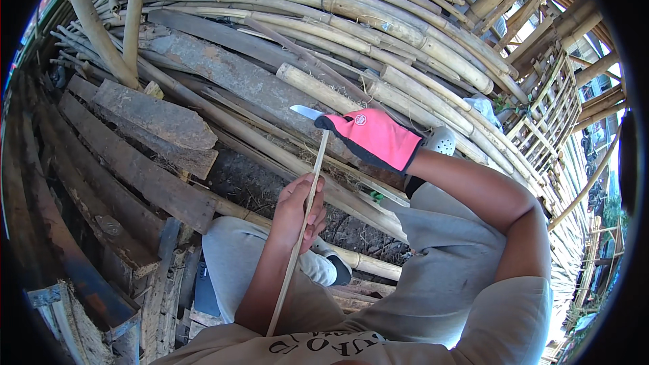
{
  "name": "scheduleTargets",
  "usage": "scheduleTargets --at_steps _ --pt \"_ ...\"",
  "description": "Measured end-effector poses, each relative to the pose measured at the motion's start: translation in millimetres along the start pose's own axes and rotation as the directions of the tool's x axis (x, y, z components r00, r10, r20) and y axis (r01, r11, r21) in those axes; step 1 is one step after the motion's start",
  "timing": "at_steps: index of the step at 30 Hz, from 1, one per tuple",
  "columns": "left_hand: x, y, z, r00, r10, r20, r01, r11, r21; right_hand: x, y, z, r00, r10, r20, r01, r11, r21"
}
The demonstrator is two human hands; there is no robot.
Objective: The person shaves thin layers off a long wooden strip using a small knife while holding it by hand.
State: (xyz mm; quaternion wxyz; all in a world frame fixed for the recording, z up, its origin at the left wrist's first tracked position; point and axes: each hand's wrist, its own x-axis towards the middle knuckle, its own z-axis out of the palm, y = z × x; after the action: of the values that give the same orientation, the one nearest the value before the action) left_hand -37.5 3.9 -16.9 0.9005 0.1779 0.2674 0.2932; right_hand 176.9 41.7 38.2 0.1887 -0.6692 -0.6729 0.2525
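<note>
A long, thin bamboo strip (295, 257) runs from my chest up to my right hand. My bare left hand (301, 208) is closed around its middle, fingers curled on it. My right hand (375, 136), in a pink and black glove, is closed on a knife (306, 112). Its pale blade points left past the thumb, and its handle is hidden inside the glove. The strip's upper end meets the gloved thumb right beside the blade. Whether the edge touches the strip I cannot tell.
Long bamboo poles (378, 17) lie stacked across the far side. Weathered wooden planks (145, 115) are piled at the left, near two upright bamboo posts (135, 20). A woven bamboo lattice (546, 111) stands at the right. My shod feet rest among the poles.
</note>
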Motion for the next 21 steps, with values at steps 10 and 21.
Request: scheduleTargets --at_steps 10,21 --pt "-1.0 -4.9 -4.5 1.0 -0.028 0.015 0.028 1.0 -0.002 -3.2 24.7 6.2 0.998 0.024 0.055 -0.03 0.994 0.102" --pt "-0.3 5.1 -4.5 0.997 0.05 0.064 -0.036 0.98 -0.197 -4.4 -24.3 -6.7 0.987 0.062 0.149 -0.103 0.952 0.29"
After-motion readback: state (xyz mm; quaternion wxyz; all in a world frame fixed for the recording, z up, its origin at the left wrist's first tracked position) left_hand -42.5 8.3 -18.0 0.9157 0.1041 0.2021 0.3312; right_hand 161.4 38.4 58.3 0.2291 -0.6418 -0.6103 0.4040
